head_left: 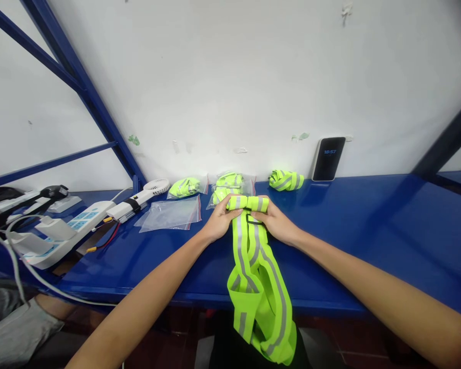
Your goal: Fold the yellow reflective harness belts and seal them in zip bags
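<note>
Head view: left hand (222, 221), right hand (275, 219) level, extended forward; each grip closed on reflective strap (248, 303).

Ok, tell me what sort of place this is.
Probably an indoor workstation or small workshop: a blue bench against a scuffed white wall, a power strip with white adapters plugged in, and clear plastic bags lying near bagged yellow-green reflective straps.

surface (369, 225): blue | reflective strap (279, 287): neon yellow-green, grey lengthwise stripe | rolled strap (286, 180), surface's back edge: neon yellow-green, grey bands | phone (329, 163), same edge: black, blue digits | wall (230, 87): white, green patches
</note>
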`<state>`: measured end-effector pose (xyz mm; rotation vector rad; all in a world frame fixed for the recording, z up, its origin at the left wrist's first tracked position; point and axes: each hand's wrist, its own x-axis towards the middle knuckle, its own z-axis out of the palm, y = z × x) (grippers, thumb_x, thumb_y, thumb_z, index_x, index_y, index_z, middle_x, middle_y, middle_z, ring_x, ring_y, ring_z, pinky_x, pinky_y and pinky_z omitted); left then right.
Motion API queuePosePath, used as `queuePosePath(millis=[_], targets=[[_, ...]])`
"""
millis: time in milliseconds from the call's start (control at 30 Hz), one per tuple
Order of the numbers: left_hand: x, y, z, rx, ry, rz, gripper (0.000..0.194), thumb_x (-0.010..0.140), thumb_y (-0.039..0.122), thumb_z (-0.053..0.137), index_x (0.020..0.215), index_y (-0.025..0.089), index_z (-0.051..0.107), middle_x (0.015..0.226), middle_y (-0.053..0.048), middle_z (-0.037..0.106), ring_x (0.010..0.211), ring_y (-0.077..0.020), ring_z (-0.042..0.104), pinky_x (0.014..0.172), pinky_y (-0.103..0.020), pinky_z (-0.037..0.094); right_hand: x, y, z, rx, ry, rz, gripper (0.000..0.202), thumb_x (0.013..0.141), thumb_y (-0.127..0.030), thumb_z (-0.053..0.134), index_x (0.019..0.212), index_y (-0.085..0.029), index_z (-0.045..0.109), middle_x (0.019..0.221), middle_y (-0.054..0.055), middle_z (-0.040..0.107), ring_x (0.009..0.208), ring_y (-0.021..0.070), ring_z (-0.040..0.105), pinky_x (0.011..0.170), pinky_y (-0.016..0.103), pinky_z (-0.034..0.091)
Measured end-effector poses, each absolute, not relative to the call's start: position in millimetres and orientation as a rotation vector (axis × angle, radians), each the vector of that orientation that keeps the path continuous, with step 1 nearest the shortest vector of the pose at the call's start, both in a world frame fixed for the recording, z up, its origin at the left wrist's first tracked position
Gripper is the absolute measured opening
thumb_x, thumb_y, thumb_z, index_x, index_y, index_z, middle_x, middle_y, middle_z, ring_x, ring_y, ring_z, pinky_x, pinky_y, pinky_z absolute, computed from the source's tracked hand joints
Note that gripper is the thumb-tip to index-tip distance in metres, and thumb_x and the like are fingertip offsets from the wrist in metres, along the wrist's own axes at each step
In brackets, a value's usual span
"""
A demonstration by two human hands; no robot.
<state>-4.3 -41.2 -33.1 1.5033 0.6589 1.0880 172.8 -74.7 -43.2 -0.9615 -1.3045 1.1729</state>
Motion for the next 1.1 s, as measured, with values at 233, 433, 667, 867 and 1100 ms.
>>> queuePosePath(millis=[233,433,667,867,1100], targets=[[-6.1,-36.2,-33.8,1.601,0.664,1.086,0.034,0.076,0.028,0.071,0.107,0.019,0.06,0.092,-0.002,0.062,0.086,-0.0169,0.057,0.079,-0.027,0.045,166.8,-82.0,-35.3,-0.931,-1.036,1.41,0.045,0.067,-0.023,0.075,0.102,-0.027,0.048,0.078,-0.007,0.058,0.069,0.0144,0.058,0.064,0.029,0.049],[-8.4,-31.4,-31.9,1.694,0.747,1.124,0.028,0.071,0.015,0.063,0.099,0.018,0.064,0.095,-0.002,0.063,0.087,-0.0173,0.057,0.081,-0.028,0.043,166.2,-86.2,-24.4,-0.785,-0.959,1.653,0.028,0.075,-0.03,0.074,0.097,-0.022,0.059,0.093,0.001,0.066,0.085,0.0167,0.065,0.076,0.03,0.053],[-18.8,-37.6,-32.3,1.689,0.609,1.037,0.033,0.071,0.021,0.06,0.104,0.021,0.064,0.121,-0.004,0.058,0.108,-0.0229,0.055,0.092,-0.031,0.042,169.0,-85.8,-20.3,-0.827,-0.969,1.606,0.054,0.07,-0.022,0.077,0.119,-0.026,0.056,0.099,0.004,0.07,0.089,0.0204,0.068,0.077,0.034,0.055],[-8.2,-36.0,-35.9,1.371,0.656,1.153,0.076,0.067,0.024,0.078,0.135,0.03,0.044,0.127,-0.005,0.056,0.113,-0.0235,0.058,0.096,-0.036,0.045,169.2,-80.6,-23.8,-0.852,-0.978,1.449,0.082,0.057,-0.013,0.082,0.13,-0.028,0.047,0.1,0.003,0.072,0.093,0.0231,0.069,0.087,0.039,0.055],[-4.9,-31.9,-41.0,1.277,0.625,1.06,0.058,0.063,0.027,0.084,0.114,0.015,0.059,0.112,-0.012,0.068,0.102,-0.0256,0.066,0.094,-0.039,0.049,177.0,-75.5,-29.2,-0.813,-1.227,1.269,0.054,0.059,-0.02,0.084,0.109,-0.02,0.061,0.11,0.006,0.071,0.101,0.0248,0.068,0.095,0.042,0.051]])
